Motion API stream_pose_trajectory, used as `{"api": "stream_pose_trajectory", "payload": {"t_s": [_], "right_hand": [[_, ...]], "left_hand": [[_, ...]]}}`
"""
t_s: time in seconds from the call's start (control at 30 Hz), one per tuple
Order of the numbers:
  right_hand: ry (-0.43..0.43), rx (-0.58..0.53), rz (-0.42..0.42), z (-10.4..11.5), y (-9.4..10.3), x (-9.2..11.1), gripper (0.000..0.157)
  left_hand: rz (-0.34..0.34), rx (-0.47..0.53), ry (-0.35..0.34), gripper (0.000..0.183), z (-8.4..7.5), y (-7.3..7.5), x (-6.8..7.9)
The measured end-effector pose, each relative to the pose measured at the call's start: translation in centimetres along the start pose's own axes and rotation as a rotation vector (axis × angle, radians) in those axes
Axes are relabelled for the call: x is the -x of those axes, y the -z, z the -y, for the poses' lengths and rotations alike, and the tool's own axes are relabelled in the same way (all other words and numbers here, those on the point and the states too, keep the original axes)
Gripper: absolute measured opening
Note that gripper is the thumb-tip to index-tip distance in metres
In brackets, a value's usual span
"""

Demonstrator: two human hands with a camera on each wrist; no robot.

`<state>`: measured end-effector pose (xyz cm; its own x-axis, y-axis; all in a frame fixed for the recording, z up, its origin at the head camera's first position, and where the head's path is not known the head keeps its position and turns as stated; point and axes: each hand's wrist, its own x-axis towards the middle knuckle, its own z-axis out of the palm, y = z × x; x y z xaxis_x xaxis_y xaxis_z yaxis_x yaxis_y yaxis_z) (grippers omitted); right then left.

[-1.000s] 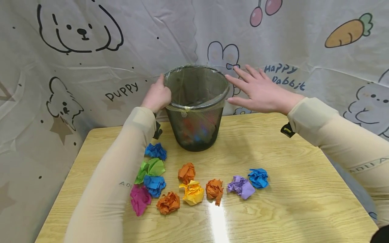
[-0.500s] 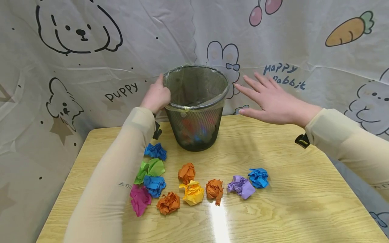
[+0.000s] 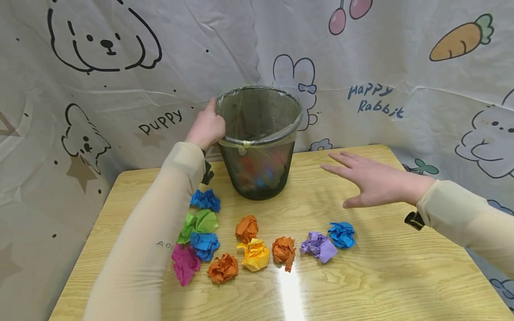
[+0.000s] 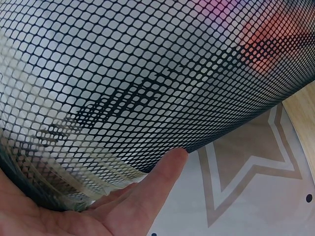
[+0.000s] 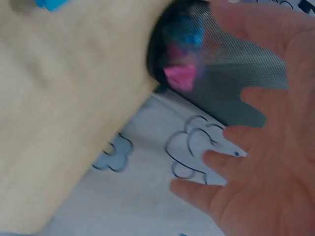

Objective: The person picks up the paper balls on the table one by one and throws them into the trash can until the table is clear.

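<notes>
Head view: the left hand [image 3: 206, 126] grips the rim of the upright mesh bin [image 3: 259, 167] near the table's [image 3: 385, 276] far edge. Fingers spread, the right hand [image 3: 373, 182] hovers beyond a blue paper ball [image 3: 341, 235]. Other crumpled paper balls [image 3: 255, 254] lie in front of the bin; coloured shapes show through its mesh.

Even, fairly bright light fills the head view, with a hard white glare streak on the counter [image 3: 385, 276] and faint soft shadows; the left wrist view shows the mesh bin [image 4: 123, 73] crisply, the right wrist view dimmer and blurred
</notes>
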<state>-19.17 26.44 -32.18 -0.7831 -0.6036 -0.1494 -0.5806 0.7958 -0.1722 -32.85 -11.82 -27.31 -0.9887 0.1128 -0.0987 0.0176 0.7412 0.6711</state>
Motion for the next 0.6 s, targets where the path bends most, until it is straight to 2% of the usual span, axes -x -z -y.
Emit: {"api": "stream_pose_trajectory", "payload": {"t_s": [0.17, 0.33, 0.6], "right_hand": [[-0.013, -0.097, 0.077, 0.0, -2.8, 0.8, 0.107], [-0.033, -0.149, 0.134, -0.2, -5.1, 1.5, 0.111], [-0.044, -0.182, 0.131, 0.2, -8.6, 2.0, 0.102]], "left_hand": [[0.000, 0.000, -0.003, 0.072, 0.0, 0.0, 0.0], [0.003, 0.012, 0.005, 0.071, 0.1, -0.1, -0.3], [0.007, 0.012, 0.008, 0.071, 0.2, -0.1, -0.6]]}}
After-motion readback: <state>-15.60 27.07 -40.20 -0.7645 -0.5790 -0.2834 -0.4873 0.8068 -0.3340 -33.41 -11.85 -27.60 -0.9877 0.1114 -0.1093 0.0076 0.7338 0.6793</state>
